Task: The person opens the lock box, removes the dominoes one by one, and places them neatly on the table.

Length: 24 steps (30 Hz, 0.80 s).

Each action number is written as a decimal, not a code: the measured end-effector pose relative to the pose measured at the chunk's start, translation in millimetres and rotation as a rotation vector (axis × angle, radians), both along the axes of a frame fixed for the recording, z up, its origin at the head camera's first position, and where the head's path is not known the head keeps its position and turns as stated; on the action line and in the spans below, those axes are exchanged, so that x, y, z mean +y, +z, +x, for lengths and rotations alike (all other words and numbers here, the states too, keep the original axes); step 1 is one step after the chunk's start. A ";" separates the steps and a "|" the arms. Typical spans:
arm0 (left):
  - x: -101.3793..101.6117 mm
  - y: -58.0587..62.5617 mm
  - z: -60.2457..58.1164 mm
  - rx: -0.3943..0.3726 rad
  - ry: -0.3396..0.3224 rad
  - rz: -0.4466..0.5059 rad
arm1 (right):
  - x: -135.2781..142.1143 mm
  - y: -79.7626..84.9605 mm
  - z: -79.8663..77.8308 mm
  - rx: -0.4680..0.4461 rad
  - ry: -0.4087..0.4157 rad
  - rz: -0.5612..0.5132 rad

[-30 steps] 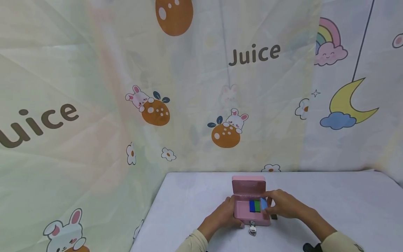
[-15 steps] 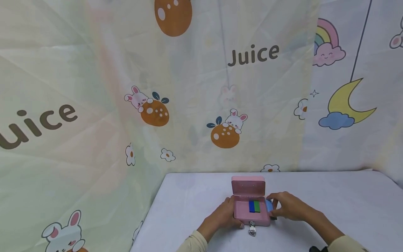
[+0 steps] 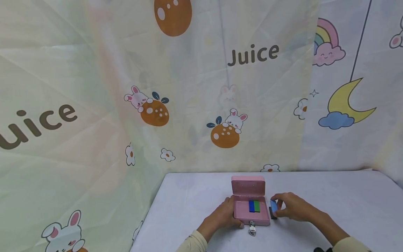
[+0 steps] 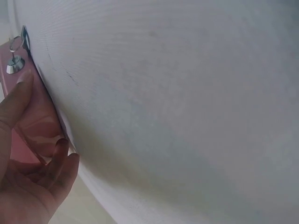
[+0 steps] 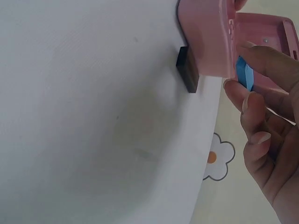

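Note:
A pink metal cash box (image 3: pixel 241 211) stands on the table with its lid raised and a key in its front lock (image 4: pixel 15 64). My left hand (image 3: pixel 223 213) holds the box at its left side, thumb along the front, as the left wrist view shows. Inside lie a dark blue block (image 3: pixel 251 206) and a green block (image 3: pixel 257 206), side by side. To the right of the box, my right hand (image 3: pixel 294 207) pinches a light blue block (image 5: pixel 245 73) between thumb and fingers, off the table. Below it, a black block (image 5: pixel 188 70) rests on the table close to the box's right side.
A white cloth covers the table (image 3: pixel 333 196), which ends at a printed curtain (image 3: pixel 264 105) behind. Keys (image 3: pixel 252 231) hang from the lock at the box's front. Part of a dark object (image 3: pixel 322 249) shows by the right sleeve at the bottom edge.
My right hand has carried the light blue block from the right part of the box's inside out over its right wall. The black block beside the box shows more now. My left hand stays put.

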State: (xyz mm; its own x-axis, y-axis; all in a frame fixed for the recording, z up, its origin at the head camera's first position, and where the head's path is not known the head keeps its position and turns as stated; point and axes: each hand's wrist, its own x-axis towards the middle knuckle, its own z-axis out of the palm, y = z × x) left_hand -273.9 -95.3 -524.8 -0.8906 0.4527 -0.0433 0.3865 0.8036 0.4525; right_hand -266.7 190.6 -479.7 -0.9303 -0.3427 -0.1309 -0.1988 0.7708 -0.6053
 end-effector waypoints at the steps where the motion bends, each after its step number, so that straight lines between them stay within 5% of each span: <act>1: 0.2 0.1 0.2 0.002 -0.001 -0.002 | 1.7 -1.5 -0.3 0.000 -0.002 0.001; 24: 0.8 0.0 0.2 -0.002 0.001 0.009 | 16.4 -24.1 -5.9 -0.070 -0.037 0.025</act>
State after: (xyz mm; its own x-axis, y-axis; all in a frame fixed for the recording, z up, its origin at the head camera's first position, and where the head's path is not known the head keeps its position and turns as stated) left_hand -273.8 -94.5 -524.8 -0.8910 0.4520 -0.0414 0.3845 0.8001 0.4604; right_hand -272.6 207.0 -503.7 -0.9303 -0.3045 -0.2045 -0.1280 0.7919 -0.5971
